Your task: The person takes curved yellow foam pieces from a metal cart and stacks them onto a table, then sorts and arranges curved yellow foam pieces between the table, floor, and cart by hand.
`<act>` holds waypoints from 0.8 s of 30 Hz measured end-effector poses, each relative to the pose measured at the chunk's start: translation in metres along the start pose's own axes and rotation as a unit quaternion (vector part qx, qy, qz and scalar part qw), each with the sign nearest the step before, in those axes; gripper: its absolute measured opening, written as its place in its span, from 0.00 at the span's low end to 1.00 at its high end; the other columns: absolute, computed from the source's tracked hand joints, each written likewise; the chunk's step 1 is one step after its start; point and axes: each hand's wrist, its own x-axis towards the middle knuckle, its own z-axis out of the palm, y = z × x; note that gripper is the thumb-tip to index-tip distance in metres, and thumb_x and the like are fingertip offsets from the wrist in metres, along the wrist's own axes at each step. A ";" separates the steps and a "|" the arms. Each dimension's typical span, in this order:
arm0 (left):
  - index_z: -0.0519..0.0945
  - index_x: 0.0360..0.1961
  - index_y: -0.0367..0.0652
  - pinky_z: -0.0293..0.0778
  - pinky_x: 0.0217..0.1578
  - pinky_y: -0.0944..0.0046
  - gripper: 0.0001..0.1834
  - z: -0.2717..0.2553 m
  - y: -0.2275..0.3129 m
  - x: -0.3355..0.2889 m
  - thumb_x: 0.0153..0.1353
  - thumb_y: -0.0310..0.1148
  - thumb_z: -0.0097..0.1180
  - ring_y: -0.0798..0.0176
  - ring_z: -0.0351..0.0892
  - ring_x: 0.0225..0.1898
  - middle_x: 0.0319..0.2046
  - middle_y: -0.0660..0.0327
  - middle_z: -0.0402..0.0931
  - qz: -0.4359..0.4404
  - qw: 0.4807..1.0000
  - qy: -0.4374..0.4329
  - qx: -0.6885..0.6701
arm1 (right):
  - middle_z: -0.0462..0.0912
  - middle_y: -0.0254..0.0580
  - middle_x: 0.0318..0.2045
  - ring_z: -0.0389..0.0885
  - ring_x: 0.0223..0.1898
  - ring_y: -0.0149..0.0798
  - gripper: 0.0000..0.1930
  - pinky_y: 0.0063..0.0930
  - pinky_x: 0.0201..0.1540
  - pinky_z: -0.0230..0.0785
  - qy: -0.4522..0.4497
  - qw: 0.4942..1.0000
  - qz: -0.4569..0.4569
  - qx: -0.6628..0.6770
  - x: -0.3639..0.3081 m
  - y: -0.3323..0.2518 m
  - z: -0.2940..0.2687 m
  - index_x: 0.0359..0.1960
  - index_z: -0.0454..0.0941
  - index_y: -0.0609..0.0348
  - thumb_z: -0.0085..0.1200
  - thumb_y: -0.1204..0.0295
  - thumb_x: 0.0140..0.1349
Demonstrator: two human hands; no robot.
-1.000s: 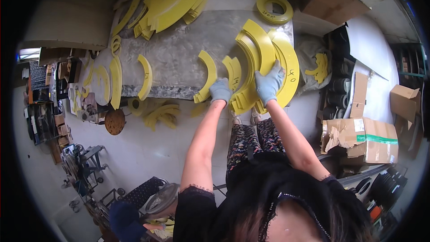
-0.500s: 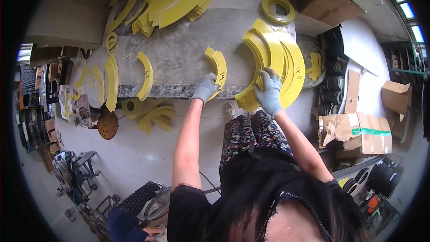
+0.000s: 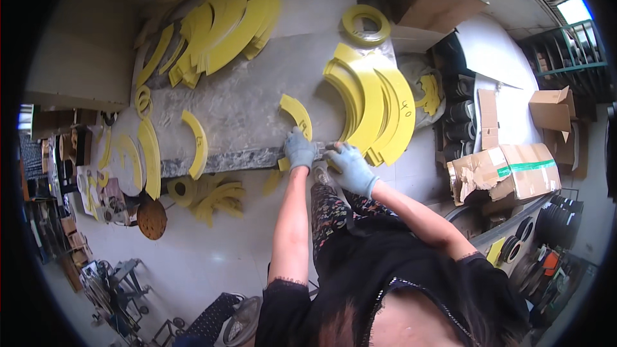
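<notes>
Both my hands wear grey-blue gloves at the front edge of a grey stone-topped workbench (image 3: 244,112). My left hand (image 3: 299,150) grips the lower end of a small yellow curved segment (image 3: 297,115) lying on the bench. My right hand (image 3: 350,166) rests at the bench edge, just below a stack of large yellow arc pieces (image 3: 376,106); whether it holds anything is hidden by the glove.
More yellow arcs are piled at the far bench end (image 3: 222,22), one lies alone (image 3: 196,141), and several sit on the floor (image 3: 209,193). A yellow ring (image 3: 365,24) lies at the back. Cardboard boxes (image 3: 508,173) and black rolls stand to the right.
My left hand slid right along the bench edge and closed on the small curved segment. My right hand dropped from the big arc stack down to the bench edge.
</notes>
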 end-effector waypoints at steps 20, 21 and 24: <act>0.68 0.63 0.40 0.71 0.53 0.47 0.27 -0.031 -0.059 -0.181 0.65 0.38 0.54 0.39 0.76 0.53 0.53 0.42 0.75 -0.059 0.947 0.160 -0.272 | 0.78 0.50 0.42 0.75 0.48 0.55 0.13 0.48 0.50 0.67 -0.226 0.953 -0.200 0.015 -0.009 -0.033 0.039 0.42 0.78 0.55 0.55 0.73 0.52; 0.68 0.62 0.41 0.72 0.53 0.47 0.26 -0.020 -0.075 -0.217 0.65 0.37 0.54 0.40 0.76 0.52 0.52 0.43 0.76 -0.073 0.939 0.181 -0.285 | 0.78 0.51 0.42 0.76 0.48 0.55 0.13 0.48 0.50 0.68 -0.272 0.939 -0.210 -0.020 -0.016 -0.043 0.052 0.42 0.78 0.55 0.55 0.72 0.53; 0.70 0.60 0.44 0.73 0.49 0.45 0.26 0.038 -0.127 -0.335 0.62 0.41 0.55 0.39 0.77 0.49 0.46 0.44 0.78 -0.182 0.935 0.175 -0.249 | 0.77 0.54 0.44 0.76 0.47 0.58 0.15 0.49 0.50 0.69 -0.374 0.881 -0.280 -0.067 -0.041 -0.082 0.097 0.44 0.79 0.56 0.56 0.65 0.55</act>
